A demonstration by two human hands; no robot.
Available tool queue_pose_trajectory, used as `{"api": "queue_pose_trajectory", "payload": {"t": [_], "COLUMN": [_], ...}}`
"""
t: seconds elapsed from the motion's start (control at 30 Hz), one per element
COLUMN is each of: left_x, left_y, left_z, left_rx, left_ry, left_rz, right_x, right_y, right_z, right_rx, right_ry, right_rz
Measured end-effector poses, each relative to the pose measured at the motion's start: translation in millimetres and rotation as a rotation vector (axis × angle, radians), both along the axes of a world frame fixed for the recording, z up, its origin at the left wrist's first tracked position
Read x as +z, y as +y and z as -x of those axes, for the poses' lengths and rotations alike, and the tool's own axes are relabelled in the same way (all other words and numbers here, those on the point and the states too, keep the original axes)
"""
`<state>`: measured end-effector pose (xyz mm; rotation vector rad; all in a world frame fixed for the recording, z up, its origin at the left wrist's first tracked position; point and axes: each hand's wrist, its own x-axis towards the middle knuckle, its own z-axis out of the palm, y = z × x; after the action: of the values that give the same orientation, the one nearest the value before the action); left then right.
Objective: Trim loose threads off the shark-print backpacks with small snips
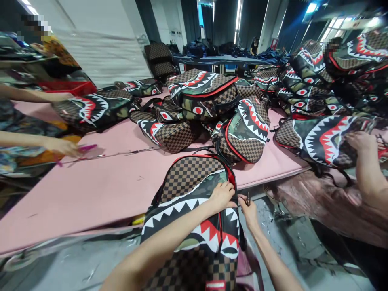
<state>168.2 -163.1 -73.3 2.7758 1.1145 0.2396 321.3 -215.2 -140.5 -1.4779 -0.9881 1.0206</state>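
Note:
A backpack (194,190) with a brown checker pattern, camouflage and a shark mouth hangs over the front edge of the pink table (100,190), right before me. My left hand (222,197) grips its right side near the red zipper edge, fingers curled on the fabric. My right hand (249,208) is just to the right of the bag, fingers pinched around a small dark tool (247,199) that sticks up.
A heap of similar shark backpacks (209,109) covers the table's middle and far right (327,85). A person's arms reach in from the left, one hand (65,147) by a pink tool (87,148). Another person's hand (362,143) holds a bag at right.

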Motion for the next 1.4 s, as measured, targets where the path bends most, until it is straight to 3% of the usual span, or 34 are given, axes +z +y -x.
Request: {"api": "queue_pose_trajectory", "payload": {"t": [0.17,0.3,0.4,0.6,0.73,0.8,0.9,1.07,1.2,1.4], "left_x": [2.9,15.0,24.1,30.1,28.3,27.3,26.7,23.6,13.4,-3.8], "left_y": [7.9,4.3,-4.5,-12.8,-13.2,-14.4,-16.8,-18.4,-17.2,-13.9], "left_z": [-21.7,-21.0,-10.4,6.7,4.0,0.0,-5.5,-9.0,-6.6,-3.6], "left_rx": [-0.004,-0.054,-0.092,-0.162,-0.150,-0.151,-0.151,-0.131,-0.126,-0.086], "left_ry": [0.062,0.110,0.141,0.155,0.168,0.180,0.194,0.201,0.181,0.085], "left_rz": [0.008,-0.021,-0.048,-0.177,-0.201,-0.200,-0.183,-0.163,-0.180,-0.220], "right_x": [19.1,25.7,24.8,15.5,12.7,19.3,42.8,82.2,83.0,73.1], "right_y": [20.3,15.7,8.2,1.3,7.2,20.9,61.1,151.4,193.7,201.1], "right_z": [2.7,2.6,2.4,23.2,22.1,14.8,10.7,40.3,60.8,55.6], "right_rx": [0.050,0.019,-0.008,0.144,0.086,0.058,0.083,0.220,0.287,0.393], "right_ry": [0.018,0.040,0.072,0.067,0.012,-0.063,-0.171,-0.331,-0.327,-0.167], "right_rz": [-0.053,-0.062,-0.064,-0.120,-0.095,-0.079,-0.111,-0.110,0.001,0.126]}}
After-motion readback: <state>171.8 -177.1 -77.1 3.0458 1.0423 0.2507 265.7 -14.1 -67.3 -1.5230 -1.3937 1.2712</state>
